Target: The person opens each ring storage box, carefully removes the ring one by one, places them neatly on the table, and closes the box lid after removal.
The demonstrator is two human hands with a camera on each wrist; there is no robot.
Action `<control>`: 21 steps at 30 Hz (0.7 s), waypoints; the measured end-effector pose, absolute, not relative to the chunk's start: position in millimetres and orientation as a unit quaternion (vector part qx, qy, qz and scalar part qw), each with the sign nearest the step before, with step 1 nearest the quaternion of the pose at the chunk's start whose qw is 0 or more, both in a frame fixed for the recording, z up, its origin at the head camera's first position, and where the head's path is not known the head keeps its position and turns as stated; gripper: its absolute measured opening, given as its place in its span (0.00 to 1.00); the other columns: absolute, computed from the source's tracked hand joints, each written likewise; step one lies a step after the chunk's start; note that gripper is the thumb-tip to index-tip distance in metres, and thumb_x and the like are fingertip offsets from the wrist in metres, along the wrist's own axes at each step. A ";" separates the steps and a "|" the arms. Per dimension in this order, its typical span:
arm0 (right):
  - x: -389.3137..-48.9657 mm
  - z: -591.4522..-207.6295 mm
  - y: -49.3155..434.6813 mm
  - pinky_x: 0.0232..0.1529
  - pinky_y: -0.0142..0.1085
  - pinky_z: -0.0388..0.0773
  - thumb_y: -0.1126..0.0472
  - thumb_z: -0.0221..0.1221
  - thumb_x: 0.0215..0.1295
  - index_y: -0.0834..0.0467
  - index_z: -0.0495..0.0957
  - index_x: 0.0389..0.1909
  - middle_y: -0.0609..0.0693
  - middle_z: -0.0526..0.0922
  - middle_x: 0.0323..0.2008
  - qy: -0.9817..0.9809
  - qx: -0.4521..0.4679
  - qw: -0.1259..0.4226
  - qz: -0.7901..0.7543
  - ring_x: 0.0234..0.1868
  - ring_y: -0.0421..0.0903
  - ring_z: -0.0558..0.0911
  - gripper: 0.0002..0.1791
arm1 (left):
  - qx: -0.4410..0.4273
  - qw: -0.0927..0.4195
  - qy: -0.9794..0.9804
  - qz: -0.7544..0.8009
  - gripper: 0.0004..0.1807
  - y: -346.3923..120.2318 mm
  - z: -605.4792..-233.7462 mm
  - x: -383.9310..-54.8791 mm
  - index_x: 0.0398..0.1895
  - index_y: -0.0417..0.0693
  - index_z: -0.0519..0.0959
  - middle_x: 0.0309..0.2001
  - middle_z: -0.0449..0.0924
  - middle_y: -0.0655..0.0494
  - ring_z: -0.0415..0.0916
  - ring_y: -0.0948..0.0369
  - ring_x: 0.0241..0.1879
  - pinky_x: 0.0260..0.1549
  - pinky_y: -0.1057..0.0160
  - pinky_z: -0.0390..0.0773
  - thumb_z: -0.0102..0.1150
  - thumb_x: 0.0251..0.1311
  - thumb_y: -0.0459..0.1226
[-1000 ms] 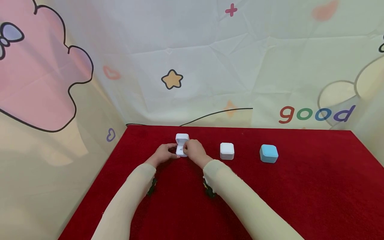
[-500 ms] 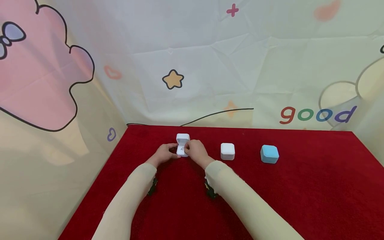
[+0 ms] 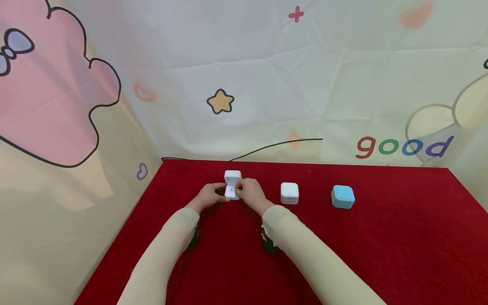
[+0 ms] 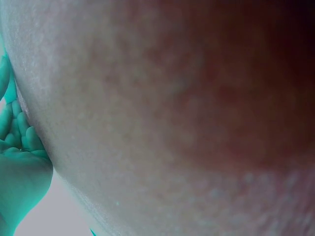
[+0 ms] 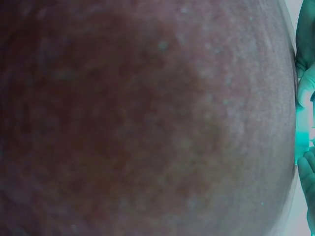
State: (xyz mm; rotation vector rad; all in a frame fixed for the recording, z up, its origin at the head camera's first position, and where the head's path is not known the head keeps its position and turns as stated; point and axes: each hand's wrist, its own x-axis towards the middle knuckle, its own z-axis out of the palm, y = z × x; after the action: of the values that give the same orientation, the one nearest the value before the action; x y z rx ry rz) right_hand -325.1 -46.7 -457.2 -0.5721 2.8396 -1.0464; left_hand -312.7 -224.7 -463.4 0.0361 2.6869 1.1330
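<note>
A small white ring box (image 3: pixel 233 175) stands on the red cloth with its lid raised. My left hand (image 3: pixel 207 195) holds the box from its left side, thumb low at the front corner and index finger farther back. A tiny ring (image 3: pixel 232 189) shows at the slot of the white insert. The fingertips of my right hand (image 3: pixel 250 191) are curled together at the ring and appear to pinch it; they cover part of the insert. Skin fills most of both wrist views. At the left edge of the left wrist view, the right hand's curled fingers (image 4: pixel 19 129) show.
To the right of the hands sits a closed white box (image 3: pixel 289 193), and farther right a closed light-blue box (image 3: pixel 342 197). The red cloth (image 3: pixel 228 262) covers the table. A printed backdrop (image 3: pixel 267 97) hangs behind its far edge.
Both hands stay at the open ring box. The right fingertips have shifted only slightly, and a bit more of the ring shows beside them. The head view has drifted slightly.
</note>
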 end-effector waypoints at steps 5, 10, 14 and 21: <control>-325.5 -458.2 -46.2 0.36 0.30 0.75 0.65 0.61 0.70 0.63 0.88 0.40 0.55 0.90 0.36 0.921 -0.183 0.033 -0.343 0.31 0.43 0.76 0.08 | 0.011 0.111 0.916 0.386 0.33 -225.0 -464.3 -313.3 0.72 0.40 0.71 0.70 0.73 0.39 0.71 0.46 0.67 0.70 0.46 0.72 0.68 0.63 0.35; -325.5 -457.7 -45.3 0.37 0.30 0.76 0.65 0.62 0.70 0.63 0.88 0.41 0.55 0.90 0.37 0.919 -0.186 0.032 -0.346 0.32 0.43 0.77 0.08 | 0.011 0.113 0.915 0.386 0.34 -225.0 -464.8 -313.3 0.72 0.40 0.71 0.71 0.72 0.39 0.70 0.45 0.68 0.71 0.45 0.71 0.68 0.63 0.36; -325.9 -457.6 -45.0 0.36 0.29 0.74 0.65 0.61 0.70 0.63 0.88 0.40 0.55 0.90 0.36 0.918 -0.192 0.026 -0.347 0.31 0.42 0.76 0.08 | 0.012 0.113 0.916 0.384 0.34 -224.9 -463.4 -313.0 0.72 0.40 0.71 0.72 0.72 0.39 0.69 0.45 0.69 0.72 0.45 0.70 0.68 0.63 0.36; -325.8 -459.0 -44.2 0.35 0.29 0.74 0.65 0.61 0.70 0.63 0.88 0.40 0.55 0.90 0.36 0.916 -0.192 0.021 -0.351 0.31 0.42 0.76 0.08 | 0.017 0.114 0.918 0.379 0.34 -224.9 -463.5 -311.9 0.72 0.39 0.71 0.70 0.73 0.38 0.71 0.45 0.67 0.71 0.45 0.71 0.68 0.63 0.36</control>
State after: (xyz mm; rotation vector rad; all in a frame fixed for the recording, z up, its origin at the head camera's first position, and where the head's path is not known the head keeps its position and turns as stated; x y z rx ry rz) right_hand -325.8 -44.2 -459.0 -0.5961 2.8396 -1.0889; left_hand -311.9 -224.9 -463.5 0.0487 2.6917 1.1108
